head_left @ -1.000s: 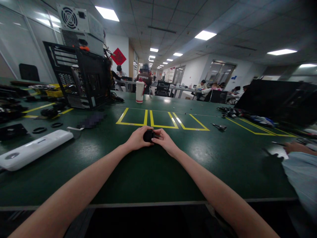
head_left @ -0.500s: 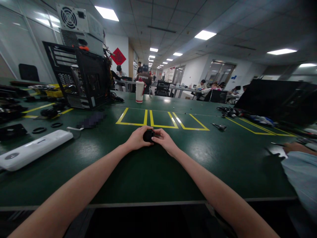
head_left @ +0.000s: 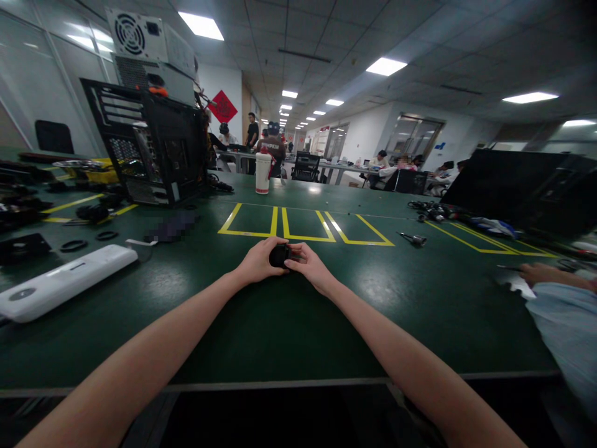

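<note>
A small black object with a rounded outline (head_left: 279, 256) sits between my two hands, low over the green tabletop (head_left: 289, 323); its exact kind does not show. My left hand (head_left: 259, 260) curls round its left side, thumb below and fingers above. From the right, my right hand (head_left: 308, 264) pinches its edge with thumb and fingertips. Both hands partly hide it. Just beyond my hands, yellow tape (head_left: 308, 238) marks several box outlines on the table.
Left: a white power strip-like bar (head_left: 69, 281), black rings (head_left: 73, 245), an open computer case (head_left: 158, 149). A white cup (head_left: 263, 173) stands ahead. To the right lie a small metal-tipped tool (head_left: 413, 238), a black panel (head_left: 517, 186) and a co-worker's hand (head_left: 553, 275).
My hands and the black object stay almost in place. The co-worker's hand at the right has shifted slightly left and up. A person in black now shows standing in the background.
</note>
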Motion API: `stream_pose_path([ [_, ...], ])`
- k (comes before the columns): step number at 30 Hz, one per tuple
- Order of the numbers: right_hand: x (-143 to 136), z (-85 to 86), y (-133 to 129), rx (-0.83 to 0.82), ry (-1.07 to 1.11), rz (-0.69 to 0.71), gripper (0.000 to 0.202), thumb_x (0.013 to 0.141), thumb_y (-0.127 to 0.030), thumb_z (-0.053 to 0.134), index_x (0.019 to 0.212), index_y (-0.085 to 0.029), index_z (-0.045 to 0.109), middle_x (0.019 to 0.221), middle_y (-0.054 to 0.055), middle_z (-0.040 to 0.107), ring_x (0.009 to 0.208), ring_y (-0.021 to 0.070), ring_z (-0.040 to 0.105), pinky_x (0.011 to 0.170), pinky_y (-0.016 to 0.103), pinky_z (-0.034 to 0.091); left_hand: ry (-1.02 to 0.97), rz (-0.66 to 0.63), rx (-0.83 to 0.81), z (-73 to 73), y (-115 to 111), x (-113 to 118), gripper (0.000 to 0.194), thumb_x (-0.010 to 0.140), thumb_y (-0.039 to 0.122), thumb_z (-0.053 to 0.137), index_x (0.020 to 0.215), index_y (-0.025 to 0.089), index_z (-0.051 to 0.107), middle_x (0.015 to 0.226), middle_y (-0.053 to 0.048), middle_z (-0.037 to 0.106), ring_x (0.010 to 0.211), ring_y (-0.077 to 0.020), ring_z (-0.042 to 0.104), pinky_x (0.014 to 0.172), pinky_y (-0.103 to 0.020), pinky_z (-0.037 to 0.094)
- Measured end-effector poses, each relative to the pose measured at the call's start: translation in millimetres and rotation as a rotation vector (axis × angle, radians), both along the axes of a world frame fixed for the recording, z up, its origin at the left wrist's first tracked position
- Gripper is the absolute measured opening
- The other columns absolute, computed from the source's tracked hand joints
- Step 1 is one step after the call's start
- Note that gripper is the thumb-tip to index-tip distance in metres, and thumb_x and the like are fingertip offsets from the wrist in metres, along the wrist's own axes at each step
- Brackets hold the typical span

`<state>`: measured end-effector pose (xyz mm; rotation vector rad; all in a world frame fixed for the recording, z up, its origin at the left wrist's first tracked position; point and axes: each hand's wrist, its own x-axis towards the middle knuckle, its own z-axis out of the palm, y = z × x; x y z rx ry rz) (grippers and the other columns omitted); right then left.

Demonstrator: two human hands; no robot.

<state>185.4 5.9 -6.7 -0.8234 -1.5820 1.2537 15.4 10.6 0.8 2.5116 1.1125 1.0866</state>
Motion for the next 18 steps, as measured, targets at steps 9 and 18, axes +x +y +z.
stream_pose_path([
  [9,0.0,2.5,-1.8,0.001,-0.027,-0.057,0.028,0.069,-0.030,0.060,0.094,-0.020,0.053,0.102,0.003,0.055,0.095,0.0155,0.052,0.088,0.036,0.040,0.001,0.005,-0.013,-0.4,0.6,0.1,0.059,0.060,0.031,0.069,0.112,0.023,0.042,0.108,-0.003,0.052,0.100,-0.0228,0.051,0.086,-0.037,0.041],
  [18,0.0,3.0,-1.3,-0.021,0.023,0.009,0.036,0.063,-0.021,0.065,0.096,-0.020,0.052,0.104,0.003,0.055,0.096,0.0165,0.054,0.089,0.036,0.041,0.007,0.008,-0.015,0.3,0.1,0.0,0.059,0.060,0.031,0.069,0.112,0.023,0.042,0.108,-0.004,0.052,0.101,-0.0235,0.051,0.086,-0.038,0.041],
])
